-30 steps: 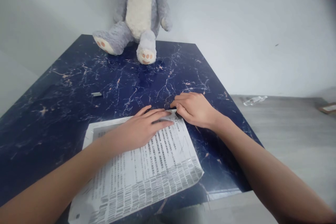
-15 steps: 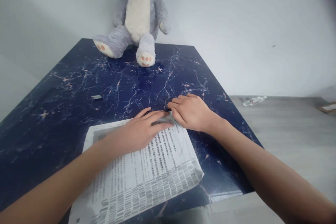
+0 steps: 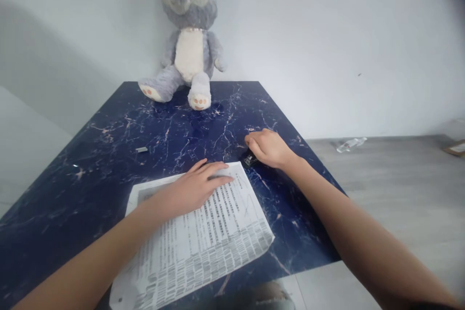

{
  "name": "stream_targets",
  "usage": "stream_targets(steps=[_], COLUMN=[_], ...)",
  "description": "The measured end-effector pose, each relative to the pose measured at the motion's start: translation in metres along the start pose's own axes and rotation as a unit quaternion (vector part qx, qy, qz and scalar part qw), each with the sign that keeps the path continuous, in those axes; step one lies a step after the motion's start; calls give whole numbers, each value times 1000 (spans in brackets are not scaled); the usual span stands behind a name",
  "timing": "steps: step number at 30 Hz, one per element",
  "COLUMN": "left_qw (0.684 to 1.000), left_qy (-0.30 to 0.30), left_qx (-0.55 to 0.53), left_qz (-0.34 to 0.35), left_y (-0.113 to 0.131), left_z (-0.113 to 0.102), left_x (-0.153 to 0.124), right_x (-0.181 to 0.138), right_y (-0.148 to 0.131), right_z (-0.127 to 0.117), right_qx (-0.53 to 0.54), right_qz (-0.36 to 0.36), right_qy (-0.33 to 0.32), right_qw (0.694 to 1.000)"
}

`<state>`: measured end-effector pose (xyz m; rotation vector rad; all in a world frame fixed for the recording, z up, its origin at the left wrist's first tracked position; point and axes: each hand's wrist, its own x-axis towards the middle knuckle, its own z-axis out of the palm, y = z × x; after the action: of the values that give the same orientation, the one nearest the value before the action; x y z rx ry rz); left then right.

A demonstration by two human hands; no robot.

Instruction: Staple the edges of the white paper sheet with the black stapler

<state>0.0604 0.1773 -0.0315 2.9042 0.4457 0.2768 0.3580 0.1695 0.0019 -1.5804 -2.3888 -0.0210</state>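
A stack of printed paper sheets (image 3: pixel 218 223) lies aslant on the table, with pencil-like hatching along its near edge. My left hand (image 3: pixel 198 186) rests flat on its upper part, fingers spread. Just beyond the stack's far right corner, my right hand (image 3: pixel 269 147) is closed around a small black stapler (image 3: pixel 249 159). Only the stapler's front end with pale lettering shows; the fingers cover the rest. It sits at the paper's corner, and I cannot tell whether it touches the sheets.
The table (image 3: pixel 174 131) is dark blue with a marble pattern. A grey plush toy (image 3: pixel 191 53) sits at its far edge against the wall. To the left lies a short grey strip, like staples (image 3: pixel 141 149). A crumpled clear plastic item (image 3: pixel 351 144) is on the floor at right.
My right hand has drawn away from the paper's corner, up and to the right, and the black stapler now shows under it. My left hand stays on the paper. The view has tilted up.
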Motion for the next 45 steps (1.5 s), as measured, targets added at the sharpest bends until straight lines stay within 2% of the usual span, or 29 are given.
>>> stream_targets(steps=[5, 11, 17, 20, 22, 25, 26, 28, 29, 31, 33, 35, 40, 45], left_qw=[1000, 997, 998, 999, 995, 955, 932, 862, 830, 779, 759, 765, 818, 851], left_qy=[-24, -66, -35, 19, 95, 221, 232, 213, 209, 200, 191, 171, 130, 138], left_qx=[1, -7, -14, -8, 2, 44, 69, 110, 117, 117, 109, 100, 85, 64], left_qz=[14, 29, 41, 29, -24, -192, -269, -446, -504, -583, -613, -613, -554, -503], left_y=[-1, 1, 8, 1, -12, -38, -47, -60, -65, -71, -75, -79, -87, -85], left_z=[7, 7, 5, -3, -16, -43, -51, -62, -65, -67, -64, -61, -60, -63], left_x=[1, 3, 4, 2, -4, -24, -33, -52, -60, -73, -81, -84, -90, -90], right_x=[-1, -3, -8, -8, -8, -9, -9, -10, -10, -10, -9, -9, -10, -10], right_y=[17, 10, 12, 9, 6, 2, 2, 0, -1, -2, -3, -4, -2, -4], right_z=[4, 20, 36, 35, 34, 32, 32, 33, 34, 35, 36, 36, 36, 32], right_qx=[5, -57, -49, -63, -72, -88, -93, -104, -109, -116, -120, -120, -117, -106], right_qz=[57, 43, 41, 45, 50, 60, 64, 72, 76, 85, 95, 103, 129, 142], right_qy=[27, 76, 177, 219, 243, 263, 266, 270, 272, 272, 269, 263, 245, 223], right_qw=[998, 995, 982, 973, 966, 959, 957, 954, 953, 951, 951, 952, 954, 958])
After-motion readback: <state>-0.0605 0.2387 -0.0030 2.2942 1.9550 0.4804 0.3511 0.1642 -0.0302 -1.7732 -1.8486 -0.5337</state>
